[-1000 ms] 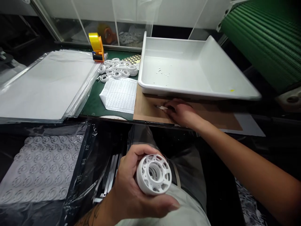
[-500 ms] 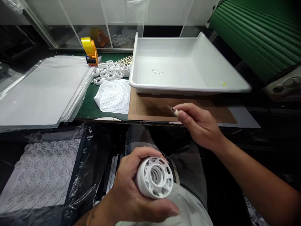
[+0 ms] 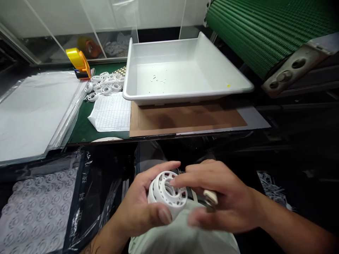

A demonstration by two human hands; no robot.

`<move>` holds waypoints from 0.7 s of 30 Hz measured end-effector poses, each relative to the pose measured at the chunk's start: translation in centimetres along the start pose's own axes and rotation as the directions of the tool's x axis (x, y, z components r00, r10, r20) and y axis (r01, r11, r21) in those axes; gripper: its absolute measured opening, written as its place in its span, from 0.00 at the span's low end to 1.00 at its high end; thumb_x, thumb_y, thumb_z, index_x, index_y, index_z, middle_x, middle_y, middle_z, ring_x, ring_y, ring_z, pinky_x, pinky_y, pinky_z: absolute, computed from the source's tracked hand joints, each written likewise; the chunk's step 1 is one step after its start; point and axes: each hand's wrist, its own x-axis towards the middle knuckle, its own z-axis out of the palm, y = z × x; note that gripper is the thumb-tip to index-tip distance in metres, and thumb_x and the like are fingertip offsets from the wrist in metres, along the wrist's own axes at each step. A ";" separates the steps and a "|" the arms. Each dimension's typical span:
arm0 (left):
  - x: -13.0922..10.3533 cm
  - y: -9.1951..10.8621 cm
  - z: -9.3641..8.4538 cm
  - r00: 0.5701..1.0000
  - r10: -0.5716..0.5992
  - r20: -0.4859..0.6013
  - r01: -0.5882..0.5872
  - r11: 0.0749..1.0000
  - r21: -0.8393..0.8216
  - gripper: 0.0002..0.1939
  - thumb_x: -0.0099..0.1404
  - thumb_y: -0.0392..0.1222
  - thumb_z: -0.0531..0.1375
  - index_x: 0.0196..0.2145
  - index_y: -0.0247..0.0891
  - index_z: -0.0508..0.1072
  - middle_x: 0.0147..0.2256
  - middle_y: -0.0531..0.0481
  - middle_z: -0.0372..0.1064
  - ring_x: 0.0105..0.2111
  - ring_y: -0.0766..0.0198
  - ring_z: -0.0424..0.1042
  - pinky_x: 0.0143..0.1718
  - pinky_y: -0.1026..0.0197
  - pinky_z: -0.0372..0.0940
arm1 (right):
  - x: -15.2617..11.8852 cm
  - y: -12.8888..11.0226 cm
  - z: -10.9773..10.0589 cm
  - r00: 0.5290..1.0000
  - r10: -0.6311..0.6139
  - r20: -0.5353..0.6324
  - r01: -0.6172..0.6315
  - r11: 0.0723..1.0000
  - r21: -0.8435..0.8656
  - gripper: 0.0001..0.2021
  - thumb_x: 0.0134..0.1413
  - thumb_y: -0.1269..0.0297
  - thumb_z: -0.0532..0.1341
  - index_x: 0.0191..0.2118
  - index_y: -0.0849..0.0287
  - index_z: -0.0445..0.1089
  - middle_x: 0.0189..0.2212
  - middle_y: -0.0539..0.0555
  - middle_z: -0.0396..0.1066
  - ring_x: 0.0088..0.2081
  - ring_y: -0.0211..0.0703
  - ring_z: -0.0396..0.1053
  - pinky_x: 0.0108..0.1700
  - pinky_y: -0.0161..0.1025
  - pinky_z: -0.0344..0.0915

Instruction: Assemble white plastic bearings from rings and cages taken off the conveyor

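Note:
My left hand wraps round a short stack of white plastic rings in front of my body. The top ring, with cut-out slots and a round centre hole, sits tilted and offset from those below it. My right hand is at the stack's right side, its index fingertip at the top ring's centre hole. Tucked in that hand is a small pointed tool with a cream handle and a metal part. Motion blurs the right thumb, and the tool's tip is hidden.
A white tray with small scraps stands on brown cardboard. Left of it are loose white rings, a gridded sheet, a tape dispenser and bagged sheets. A bin of rings is lower left, a green conveyor upper right.
My right hand has come down from above the cardboard to the ring stack, the tool now tucked inward. The top ring has shifted out of line. The view has turned right.

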 end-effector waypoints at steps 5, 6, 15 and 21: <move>0.0 -0.6 0.2 0.996 -0.077 0.043 0.080 0.994 -0.070 0.46 0.53 0.69 0.75 0.62 0.42 0.77 0.42 0.44 0.81 0.38 0.60 0.79 0.40 0.65 0.73 | -1.0 1.3 0.9 0.989 0.142 -0.040 -0.119 0.927 0.355 0.18 0.74 0.52 0.69 0.41 0.65 0.79 0.24 0.48 0.68 0.22 0.33 0.59 0.25 0.31 0.56; 0.0 -0.7 0.3 0.996 -0.073 0.055 0.078 0.993 -0.089 0.47 0.54 0.71 0.73 0.63 0.42 0.76 0.41 0.44 0.80 0.35 0.61 0.79 0.38 0.65 0.73 | -1.1 1.3 0.9 0.979 0.186 -0.077 -0.136 0.894 0.426 0.17 0.72 0.52 0.71 0.41 0.64 0.80 0.23 0.47 0.67 0.22 0.33 0.58 0.24 0.30 0.55; 0.3 -0.3 1.1 0.992 -0.067 0.110 0.077 0.993 -0.091 0.51 0.53 0.77 0.69 0.64 0.41 0.73 0.35 0.45 0.78 0.28 0.64 0.77 0.30 0.66 0.72 | -1.5 0.4 0.7 0.930 0.358 -0.082 -0.252 0.785 0.566 0.19 0.69 0.50 0.73 0.37 0.63 0.78 0.20 0.45 0.62 0.20 0.32 0.52 0.22 0.30 0.50; 0.3 -0.1 1.2 0.990 -0.051 0.130 0.066 0.992 -0.110 0.45 0.57 0.76 0.68 0.62 0.45 0.74 0.35 0.47 0.79 0.27 0.65 0.77 0.31 0.66 0.72 | -1.5 0.2 0.9 0.934 0.354 -0.051 -0.244 0.736 0.631 0.15 0.69 0.54 0.74 0.40 0.62 0.80 0.20 0.45 0.64 0.19 0.32 0.55 0.22 0.29 0.53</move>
